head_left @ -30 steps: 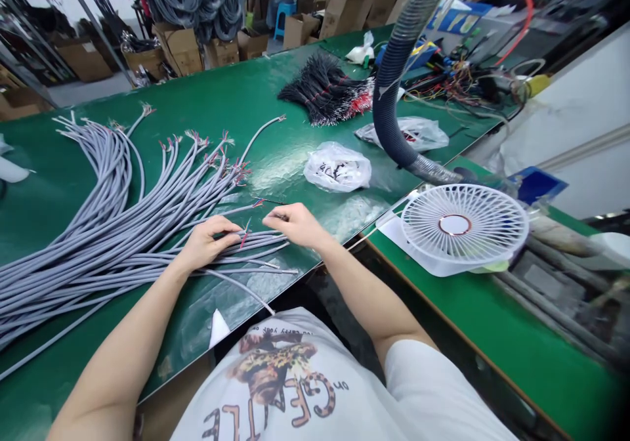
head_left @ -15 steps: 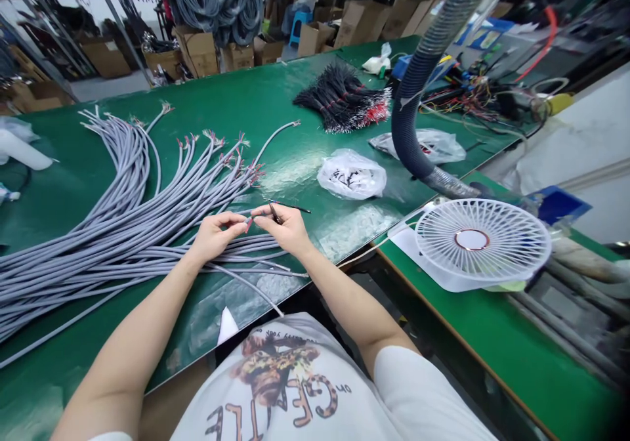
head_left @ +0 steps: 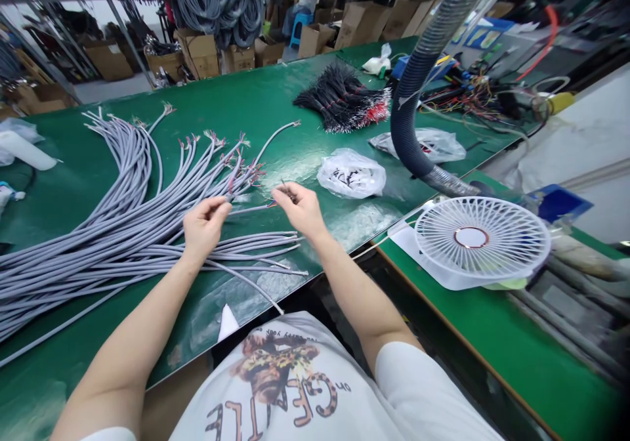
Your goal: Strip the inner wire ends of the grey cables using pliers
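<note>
My left hand point(head_left: 204, 224) is closed in a pinch over the grey cables, and what its fingertips hold is too small to make out. A grey cable end point(head_left: 251, 210) runs from beside its thumb towards my right hand, with fine coloured wires point(head_left: 271, 203) at its tip. My right hand point(head_left: 302, 211) is closed around a thin dark tool point(head_left: 290, 193), mostly hidden by the fingers. Its fingertips are close to the coloured wires; contact is unclear. A large bundle of grey cables point(head_left: 147, 221) lies to the left, many ends showing stripped red and white wires.
Beyond my right hand lie a clear plastic bag point(head_left: 352, 174) and a bundle of black wires point(head_left: 339, 96). A ribbed hose point(head_left: 411, 100) hangs at the right, above a white fan point(head_left: 482, 241). The green table's front edge point(head_left: 197, 362) runs close to my body.
My hands have moved apart: the left went left and slightly up, the right went right and up. The red wire between their fingertips no longer shows there. The dark tool has turned in my right hand.
</note>
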A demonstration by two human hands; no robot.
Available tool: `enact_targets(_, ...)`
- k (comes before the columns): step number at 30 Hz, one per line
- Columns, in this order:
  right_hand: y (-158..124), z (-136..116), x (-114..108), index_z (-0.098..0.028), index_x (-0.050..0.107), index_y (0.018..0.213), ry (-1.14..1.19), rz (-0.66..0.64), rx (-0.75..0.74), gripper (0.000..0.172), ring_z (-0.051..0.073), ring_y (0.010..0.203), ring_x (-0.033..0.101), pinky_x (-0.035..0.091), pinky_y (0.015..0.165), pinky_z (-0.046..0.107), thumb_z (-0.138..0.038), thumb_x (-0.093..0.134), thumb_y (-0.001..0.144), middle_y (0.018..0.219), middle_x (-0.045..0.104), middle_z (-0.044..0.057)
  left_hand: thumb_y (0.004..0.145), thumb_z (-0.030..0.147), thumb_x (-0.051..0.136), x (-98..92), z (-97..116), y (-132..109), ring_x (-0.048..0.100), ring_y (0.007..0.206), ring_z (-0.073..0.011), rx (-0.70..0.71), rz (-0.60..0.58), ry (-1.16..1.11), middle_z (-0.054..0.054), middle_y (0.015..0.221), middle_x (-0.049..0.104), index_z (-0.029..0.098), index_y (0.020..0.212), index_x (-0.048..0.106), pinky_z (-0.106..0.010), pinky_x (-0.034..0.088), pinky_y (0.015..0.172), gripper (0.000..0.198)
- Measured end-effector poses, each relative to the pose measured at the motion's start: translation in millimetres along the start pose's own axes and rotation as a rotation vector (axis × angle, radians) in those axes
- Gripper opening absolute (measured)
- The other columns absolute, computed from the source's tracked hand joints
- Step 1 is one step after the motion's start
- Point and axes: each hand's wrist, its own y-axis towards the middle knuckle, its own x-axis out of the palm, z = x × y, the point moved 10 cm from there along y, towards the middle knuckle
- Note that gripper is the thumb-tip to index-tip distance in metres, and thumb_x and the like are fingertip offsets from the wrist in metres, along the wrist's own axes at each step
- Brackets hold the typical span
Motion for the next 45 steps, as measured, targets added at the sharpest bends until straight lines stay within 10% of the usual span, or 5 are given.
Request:
enact_targets(7, 20, 76, -47, -0.013, 0.058, 0.118, -0.774, -0.056, 0.154, 0.035, 0.025, 0.092, 0.055, 0.04, 0.077, 0.033, -0.025, 0.048, 0.086, 0.105, 0.061, 0.014, 0.06, 0.031, 0.079, 27.7, -32, 0, 0.063, 0.089, -0.0177, -0.169, -0.276, -0.03, -0.007, 0.104, 0.067, 0.018, 0.099, 0.069, -0.026, 0.05, 0.076, 0.042)
enact_targets(16, 13, 69, -28, -0.015, 0.065, 0.112, -0.935, -0.12, -0.097, 0.034, 0.029, 0.099, 0.048, 0.034, 0.081, 0.038, -0.032, 0.045, 0.091, 0.108, 0.061, 0.015, 0.04, 0.088, 0.059, 78.8, 16, -65, 0.047, 0.039, -0.0131, -0.427, -0.916, -0.673, -0.001, 0.047, 0.051, 0.019, 0.053, 0.052, -0.029, 0.04, 0.043, 0.071)
enact_targets(23, 5, 68, 2, -0.017, 0.071, 0.099, -0.993, -0.324, -0.155, 0.026, 0.025, 0.093, 0.05, 0.03, 0.073, 0.034, -0.027, 0.049, 0.09, 0.102, 0.066, 0.011, 0.044, 0.085, 0.06, 84.3, 21, -69, 0.043, 0.036, -0.011, -0.428, -0.959, -0.779, 0.0, 0.047, 0.05, 0.019, 0.054, 0.052, -0.03, 0.038, 0.043, 0.068)
enact_targets(45, -3, 75, 1, -0.012, 0.065, 0.103, -1.043, -0.306, -0.151, 0.03, 0.022, 0.09, 0.054, 0.037, 0.076, 0.029, -0.017, 0.04, 0.088, 0.098, 0.065, 0.013, 0.042, 0.087, 0.059, 90.7, 37, -97, 0.052, 0.038, -0.0155, -0.34, -1.246, -0.925, -0.004, 0.046, 0.056, 0.017, 0.058, 0.058, -0.03, 0.041, 0.043, 0.072)
